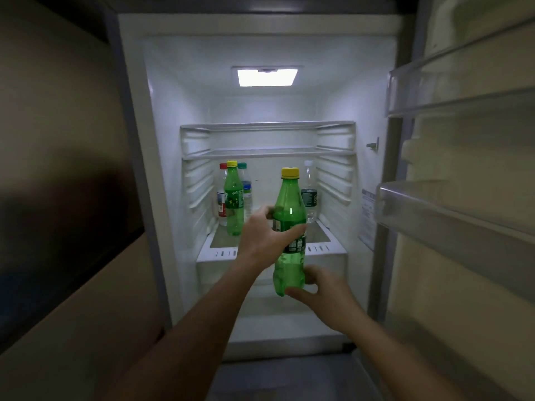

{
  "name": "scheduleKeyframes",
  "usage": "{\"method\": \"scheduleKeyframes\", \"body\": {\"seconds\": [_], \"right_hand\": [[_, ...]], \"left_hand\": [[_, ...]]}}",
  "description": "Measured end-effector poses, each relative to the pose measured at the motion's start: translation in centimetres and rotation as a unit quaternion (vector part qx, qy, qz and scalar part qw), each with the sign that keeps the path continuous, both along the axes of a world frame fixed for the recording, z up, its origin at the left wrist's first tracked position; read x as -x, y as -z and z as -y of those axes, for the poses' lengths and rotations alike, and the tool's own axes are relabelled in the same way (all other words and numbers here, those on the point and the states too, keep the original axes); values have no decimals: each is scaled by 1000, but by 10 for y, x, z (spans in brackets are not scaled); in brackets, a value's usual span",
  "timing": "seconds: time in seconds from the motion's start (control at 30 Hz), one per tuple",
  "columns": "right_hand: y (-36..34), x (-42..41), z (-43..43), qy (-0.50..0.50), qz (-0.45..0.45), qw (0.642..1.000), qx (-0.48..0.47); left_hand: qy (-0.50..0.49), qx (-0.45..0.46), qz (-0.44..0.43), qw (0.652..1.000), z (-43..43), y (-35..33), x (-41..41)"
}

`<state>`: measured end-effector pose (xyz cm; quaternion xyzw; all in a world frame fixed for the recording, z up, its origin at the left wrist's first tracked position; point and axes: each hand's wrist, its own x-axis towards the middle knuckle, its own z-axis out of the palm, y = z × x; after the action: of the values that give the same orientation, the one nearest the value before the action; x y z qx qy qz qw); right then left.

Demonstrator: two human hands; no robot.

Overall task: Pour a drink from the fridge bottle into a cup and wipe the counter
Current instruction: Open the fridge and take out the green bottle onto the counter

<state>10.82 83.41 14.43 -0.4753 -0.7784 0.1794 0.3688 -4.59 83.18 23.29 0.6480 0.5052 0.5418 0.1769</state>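
A green plastic bottle [289, 204] with a yellow cap stands upright in the air in front of the open fridge [173, 140]. My left hand [265, 235] wraps around its middle at the label. My right hand [324, 293] cups the bottom of the same bottle from below, thumb and fingers touching the base. No cup, cloth or counter is in view.
On the fridge's lower shelf [318, 235] stand a second green bottle [234, 201], a red-capped bottle [222, 198], a teal-capped bottle [246, 192] and a clear bottle [309, 192]. The fridge door [463, 183] with its bins hangs open at the right. A cabinet wall [58, 169] is at the left.
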Motion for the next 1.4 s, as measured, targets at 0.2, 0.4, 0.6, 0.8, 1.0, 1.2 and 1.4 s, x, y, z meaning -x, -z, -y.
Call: {"method": "scheduleKeyframes", "body": {"seconds": [0.2,0.4,0.6,0.8,1.0,1.2,1.4], "right_hand": [[-5,-8,47,-8,-11,1000,-7],[-2,-13,94,7,-4,1000,-11],[11,-14,149,52,-11,999,3],[27,-15,219,78,-47,995,37],[35,-32,300,146,-104,983,44],[45,-71,372,230,-120,965,34],[47,-113,454,308,-142,941,2]], "left_hand": [[-15,-5,-17,1000,46,-3,-6],[-1,9,-7,1000,86,0,-9],[47,30,16,998,131,11,-10],[102,49,45,992,181,30,-11],[165,49,66,983,232,41,-40],[233,44,77,968,288,48,-89],[314,31,80,946,351,47,-145]]}}
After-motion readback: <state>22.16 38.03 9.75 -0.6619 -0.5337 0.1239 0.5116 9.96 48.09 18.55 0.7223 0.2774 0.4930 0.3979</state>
